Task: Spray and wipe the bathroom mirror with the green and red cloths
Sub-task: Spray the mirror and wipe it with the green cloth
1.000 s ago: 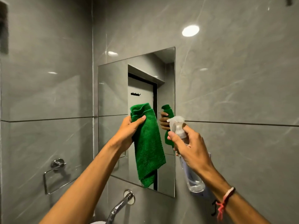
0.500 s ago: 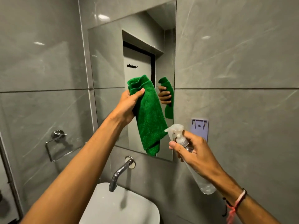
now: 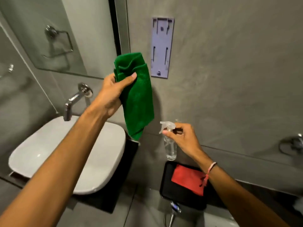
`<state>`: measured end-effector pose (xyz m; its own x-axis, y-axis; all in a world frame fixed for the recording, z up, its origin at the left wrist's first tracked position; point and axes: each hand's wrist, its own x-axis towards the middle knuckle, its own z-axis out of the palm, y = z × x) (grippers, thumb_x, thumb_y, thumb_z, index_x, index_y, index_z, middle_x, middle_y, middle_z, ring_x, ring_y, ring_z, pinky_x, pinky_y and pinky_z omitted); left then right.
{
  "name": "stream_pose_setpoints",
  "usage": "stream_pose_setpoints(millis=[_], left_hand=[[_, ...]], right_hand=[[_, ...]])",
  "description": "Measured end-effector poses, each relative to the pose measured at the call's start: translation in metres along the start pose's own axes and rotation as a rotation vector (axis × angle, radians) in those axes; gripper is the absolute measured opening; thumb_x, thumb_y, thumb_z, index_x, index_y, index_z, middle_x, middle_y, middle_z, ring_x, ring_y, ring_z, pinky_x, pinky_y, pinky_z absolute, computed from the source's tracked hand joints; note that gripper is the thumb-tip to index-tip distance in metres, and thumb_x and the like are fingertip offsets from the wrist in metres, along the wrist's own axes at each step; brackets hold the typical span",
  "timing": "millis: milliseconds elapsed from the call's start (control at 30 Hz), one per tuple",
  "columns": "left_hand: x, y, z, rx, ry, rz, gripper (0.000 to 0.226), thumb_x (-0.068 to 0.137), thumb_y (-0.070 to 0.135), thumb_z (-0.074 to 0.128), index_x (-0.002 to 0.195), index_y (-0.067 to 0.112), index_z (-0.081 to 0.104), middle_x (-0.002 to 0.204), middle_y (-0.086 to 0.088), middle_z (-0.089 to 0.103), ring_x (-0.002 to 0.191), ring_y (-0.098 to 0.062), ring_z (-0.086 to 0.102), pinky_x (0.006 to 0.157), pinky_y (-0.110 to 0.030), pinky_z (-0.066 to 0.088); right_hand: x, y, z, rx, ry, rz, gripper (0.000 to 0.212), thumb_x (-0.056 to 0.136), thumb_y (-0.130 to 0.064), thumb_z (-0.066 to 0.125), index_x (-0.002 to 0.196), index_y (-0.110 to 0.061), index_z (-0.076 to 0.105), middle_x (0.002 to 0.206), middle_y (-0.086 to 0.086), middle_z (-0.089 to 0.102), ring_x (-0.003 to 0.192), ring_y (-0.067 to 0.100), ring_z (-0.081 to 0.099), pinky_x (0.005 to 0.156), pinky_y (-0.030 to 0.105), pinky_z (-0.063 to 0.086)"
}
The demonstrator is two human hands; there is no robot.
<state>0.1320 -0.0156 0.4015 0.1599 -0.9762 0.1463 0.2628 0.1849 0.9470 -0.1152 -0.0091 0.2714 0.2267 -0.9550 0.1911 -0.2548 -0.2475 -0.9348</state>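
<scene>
My left hand grips the green cloth, which hangs folded in front of the grey wall, just right of the mirror. Lower right, my right hand holds the clear spray bottle by its neck, upright, above a black tray. The red cloth lies flat in that tray, partly behind my right wrist. Only the mirror's lower right part shows at the upper left.
A white basin sits at lower left under a chrome tap. A pale plastic wall bracket is fixed right of the mirror. Chrome fittings show at the far right and bottom centre.
The view has tilted down and right, off the mirror. My right hand has lowered the spray bottle toward the black tray. My left hand, still holding the green cloth, has come away from the glass.
</scene>
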Motion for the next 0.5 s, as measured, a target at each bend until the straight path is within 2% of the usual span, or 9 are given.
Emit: stream_pose_setpoints(millis=[67,133,233,333,400,500], left_hand=[[-0.007,-0.044,0.006,0.010,-0.029,-0.082,0.022,0.093,0.008,0.066,0.113,0.001,0.070,0.094,-0.004,0.082,0.089,-0.017,0.078,0.078,-0.029,0.062],[-0.014,-0.079,0.010,0.014,-0.042,-0.158,0.022,0.092,0.007,0.066,0.113,-0.001,0.070,0.093,-0.004,0.082,0.088,-0.017,0.078,0.078,-0.028,0.062],[-0.019,-0.126,0.015,0.011,-0.048,-0.245,0.017,0.092,0.007,0.066,0.106,0.001,0.073,0.090,-0.005,0.082,0.085,-0.017,0.078,0.077,-0.030,0.063],[-0.022,-0.158,0.016,-0.022,-0.026,-0.295,0.017,0.092,0.005,0.066,0.107,0.002,0.073,0.097,-0.006,0.081,0.090,-0.019,0.077,0.089,-0.034,0.062],[-0.025,-0.177,0.014,-0.032,-0.013,-0.313,0.019,0.092,0.005,0.066,0.109,0.001,0.073,0.101,-0.007,0.080,0.094,-0.020,0.076,0.093,-0.035,0.060],[-0.029,-0.194,0.006,-0.037,-0.006,-0.333,0.017,0.091,0.005,0.066,0.106,0.005,0.075,0.099,-0.007,0.080,0.094,-0.019,0.076,0.091,-0.033,0.061]], right_hand=[[-0.004,0.041,0.001,-0.003,0.035,0.094,0.012,0.082,-0.005,0.083,0.094,-0.001,0.082,0.092,0.007,0.081,0.089,0.025,0.078,0.084,0.042,0.063],[-0.006,0.077,0.006,-0.007,0.067,0.187,0.018,0.080,-0.002,0.084,0.097,0.003,0.080,0.097,0.014,0.081,0.094,0.032,0.078,0.088,0.041,0.063],[-0.005,0.130,0.012,-0.014,0.088,0.331,0.016,0.079,0.000,0.083,0.094,0.002,0.078,0.099,0.022,0.080,0.098,0.038,0.076,0.094,0.051,0.060],[-0.002,0.171,0.016,-0.037,0.117,0.418,0.014,0.079,0.001,0.082,0.086,-0.008,0.074,0.099,0.028,0.077,0.100,0.044,0.073,0.093,0.058,0.058],[0.001,0.196,0.017,-0.068,0.140,0.459,0.010,0.081,-0.002,0.081,0.089,-0.005,0.075,0.100,0.028,0.075,0.104,0.044,0.070,0.093,0.056,0.058],[0.007,0.220,0.020,-0.133,0.155,0.493,0.011,0.083,-0.008,0.078,0.094,-0.007,0.078,0.102,0.025,0.074,0.108,0.041,0.067,0.092,0.049,0.058]])
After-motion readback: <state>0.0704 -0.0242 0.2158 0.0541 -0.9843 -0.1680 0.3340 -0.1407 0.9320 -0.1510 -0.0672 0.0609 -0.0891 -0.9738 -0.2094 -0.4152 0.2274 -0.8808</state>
